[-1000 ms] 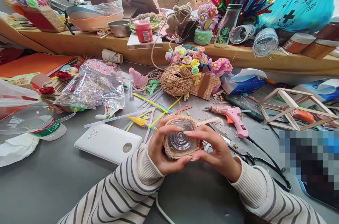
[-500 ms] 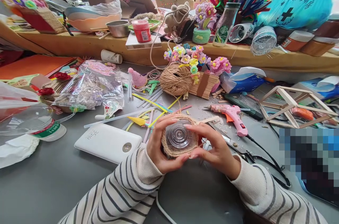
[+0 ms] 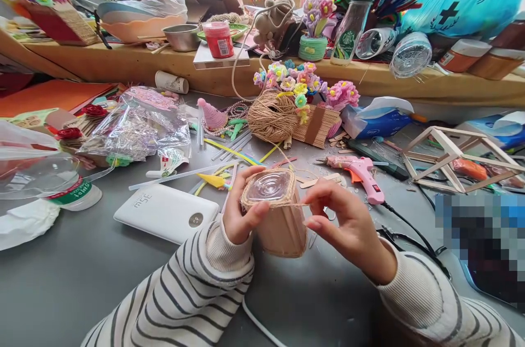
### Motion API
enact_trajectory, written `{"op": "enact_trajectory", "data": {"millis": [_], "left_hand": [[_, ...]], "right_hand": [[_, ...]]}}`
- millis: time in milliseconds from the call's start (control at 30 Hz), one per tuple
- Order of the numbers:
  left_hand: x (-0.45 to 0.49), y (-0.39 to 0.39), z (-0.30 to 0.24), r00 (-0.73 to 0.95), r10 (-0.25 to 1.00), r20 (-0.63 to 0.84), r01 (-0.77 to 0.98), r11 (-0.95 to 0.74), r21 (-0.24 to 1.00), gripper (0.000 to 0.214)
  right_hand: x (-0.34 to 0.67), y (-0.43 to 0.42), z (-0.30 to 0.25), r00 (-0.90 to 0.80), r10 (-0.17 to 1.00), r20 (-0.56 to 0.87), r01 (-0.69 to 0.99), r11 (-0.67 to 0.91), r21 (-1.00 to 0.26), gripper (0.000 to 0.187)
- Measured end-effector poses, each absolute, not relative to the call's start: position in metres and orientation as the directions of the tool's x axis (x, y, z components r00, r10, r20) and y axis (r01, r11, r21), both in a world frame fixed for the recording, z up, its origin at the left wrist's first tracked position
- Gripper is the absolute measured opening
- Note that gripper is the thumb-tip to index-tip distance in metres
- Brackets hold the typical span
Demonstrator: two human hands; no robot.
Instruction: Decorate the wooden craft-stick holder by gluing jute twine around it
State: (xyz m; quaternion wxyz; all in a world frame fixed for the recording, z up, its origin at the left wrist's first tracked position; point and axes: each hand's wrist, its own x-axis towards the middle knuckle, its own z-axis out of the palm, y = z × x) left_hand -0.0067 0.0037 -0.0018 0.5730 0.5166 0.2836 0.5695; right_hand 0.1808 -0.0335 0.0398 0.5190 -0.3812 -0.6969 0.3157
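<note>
My left hand (image 3: pixel 239 215) is closed around an upturned cup (image 3: pixel 283 229), its thumb pressed on the near edge. Flat wooden sticks cover the cup's sides, and its clear plastic base faces up. Twine (image 3: pixel 262 206) is wound around the rim of that base. A taut strand leads from the rim to the fingertips of my right hand (image 3: pixel 348 226), which hold it just right of the cup, thumb a little apart. Behind, a ball of twine (image 3: pixel 270 117) sits on the table, with a loose strand trailing toward my right hand.
A pink glue gun (image 3: pixel 361 172) lies to the right, with black-handled scissors (image 3: pixel 404 240) below it. On the left is a white power bank (image 3: pixel 164 213). A wooden stick frame (image 3: pixel 459 161) stands at the right, and a bundle of craft sticks (image 3: pixel 315 127) beside the twine ball.
The cup has tilted so that its stick-covered side shows. My right hand has come off the cup and moved right, drawing a strand of twine out from the rim.
</note>
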Motion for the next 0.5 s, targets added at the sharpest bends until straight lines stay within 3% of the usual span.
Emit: {"op": "enact_trajectory", "data": {"millis": [100, 333, 500], "left_hand": [[-0.009, 0.006, -0.003, 0.241, 0.952, 0.189, -0.376, -0.088, 0.922, 0.057], [-0.014, 0.011, -0.006, 0.340, 0.921, 0.192, -0.339, -0.070, 0.938, 0.055], [-0.012, 0.008, -0.005, 0.312, 0.935, 0.168, -0.315, -0.065, 0.947, 0.051]], "right_hand": [[0.179, -0.035, 0.043, -0.173, 0.870, 0.461, 0.213, 0.490, -0.845, 0.017], [0.178, -0.035, 0.046, -0.125, 0.869, 0.478, 0.209, 0.494, -0.844, 0.013], [0.177, -0.037, 0.052, -0.094, 0.859, 0.503, 0.217, 0.510, -0.832, 0.010]]}}
